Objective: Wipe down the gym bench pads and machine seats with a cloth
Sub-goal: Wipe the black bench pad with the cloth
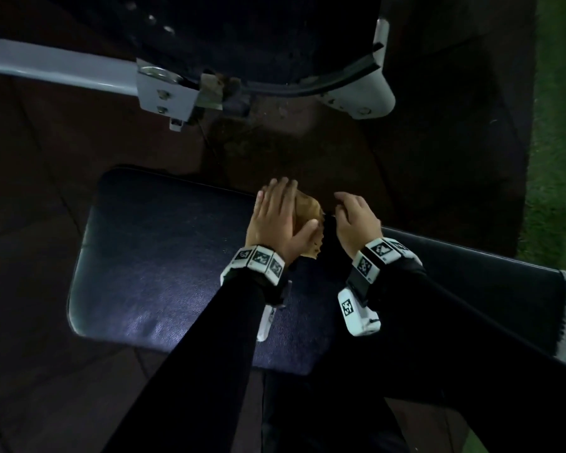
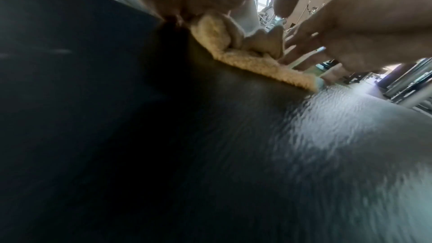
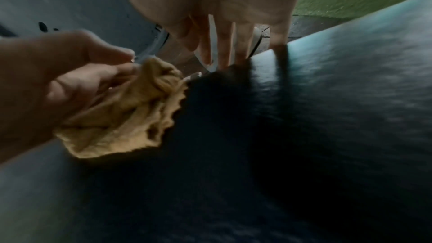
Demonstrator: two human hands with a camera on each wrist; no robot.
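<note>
The black sleeves (image 1: 209,338) lead to the left hand (image 1: 276,220), pinching the bunched cloth (image 1: 307,210) on the pad (image 1: 164,256); right fingers (image 1: 347,204) hang loosely curled beside it, probably touching vinyl. Flatten the cloth under the fingers for broader strokes.

The left hand (image 1: 276,220) hides most of the cloth (image 1: 307,210) — wrist views blurred; pad (image 1: 164,266) cut off.

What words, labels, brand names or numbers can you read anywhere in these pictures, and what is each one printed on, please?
None: no readable text in any view.
The wristbands on both wrists carry black-and-white square marker patterns, no letters or digits.
The seat pad, cloth and grey frame show no label.
</note>
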